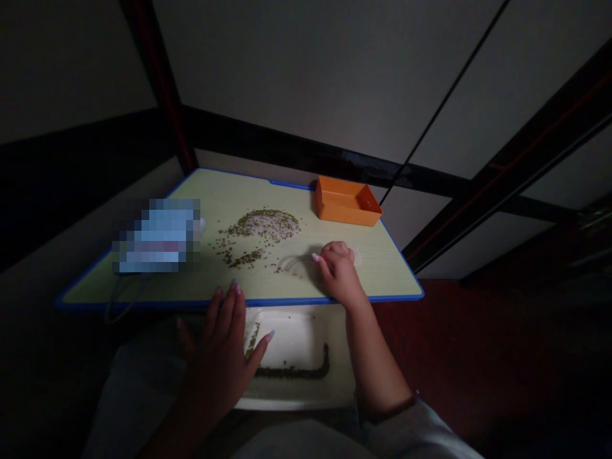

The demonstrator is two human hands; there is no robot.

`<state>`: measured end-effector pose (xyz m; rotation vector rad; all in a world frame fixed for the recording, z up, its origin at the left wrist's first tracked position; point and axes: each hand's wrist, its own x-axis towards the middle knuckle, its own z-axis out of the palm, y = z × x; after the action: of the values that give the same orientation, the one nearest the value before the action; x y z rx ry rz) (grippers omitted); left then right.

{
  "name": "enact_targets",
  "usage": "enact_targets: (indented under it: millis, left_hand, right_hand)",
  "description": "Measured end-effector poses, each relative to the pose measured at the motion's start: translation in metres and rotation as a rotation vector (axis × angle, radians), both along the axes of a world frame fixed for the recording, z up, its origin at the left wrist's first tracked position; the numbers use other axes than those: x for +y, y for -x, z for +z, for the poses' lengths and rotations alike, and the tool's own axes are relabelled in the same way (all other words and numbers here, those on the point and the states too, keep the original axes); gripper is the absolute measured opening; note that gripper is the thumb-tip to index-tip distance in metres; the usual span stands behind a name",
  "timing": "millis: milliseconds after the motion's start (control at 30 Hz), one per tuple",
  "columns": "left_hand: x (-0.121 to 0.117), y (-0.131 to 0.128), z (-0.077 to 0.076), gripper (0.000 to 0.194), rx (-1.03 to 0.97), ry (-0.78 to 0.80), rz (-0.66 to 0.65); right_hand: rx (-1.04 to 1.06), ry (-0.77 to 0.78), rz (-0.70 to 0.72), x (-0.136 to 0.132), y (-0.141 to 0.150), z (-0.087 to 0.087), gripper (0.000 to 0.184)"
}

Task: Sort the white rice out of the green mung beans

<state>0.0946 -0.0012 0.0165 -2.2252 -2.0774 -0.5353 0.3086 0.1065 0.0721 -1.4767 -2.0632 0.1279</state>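
Observation:
On the table lies a pile of small green and pale pinkish grains point(262, 224), with a looser patch of green ones point(245, 259) in front of it. My right hand point(337, 271) rests on the table right of the grains, fingers curled round a clear, curved piece point(299, 260) that looks like plastic; its exact kind is hard to make out. Fingers spread, my left hand point(224, 338) is at the table's front edge, above the left side of a white tray point(287, 405). Green grains point(296, 373) line the tray's near side and corners.
An orange open box point(347, 213) stands at the table's back right. At the left is a blurred-out bluish object point(157, 236) with a thin cord or strap hanging over the edge. The yellowish table point(229, 185) has a blue rim, with wall panels behind it.

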Motion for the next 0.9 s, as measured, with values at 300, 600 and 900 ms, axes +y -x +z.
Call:
enact_targets:
  millis: [300,600,900]
  left_hand:
    - [0.0,0.001,0.003,0.073,-0.002,0.032,0.015]
    - [0.0,0.001,0.003,0.075,0.011,0.039,0.02]
    - [0.0,0.002,0.0,0.074,0.03,0.032,0.023]
  right_hand:
    - [0.026,-0.001,-0.131,0.007,-0.014,-0.006,0.027]
    - [-0.065,0.059,-0.113,0.008,-0.021,-0.008,0.024]
    - [-0.059,0.065,-0.088,0.007,-0.022,-0.008,0.023]
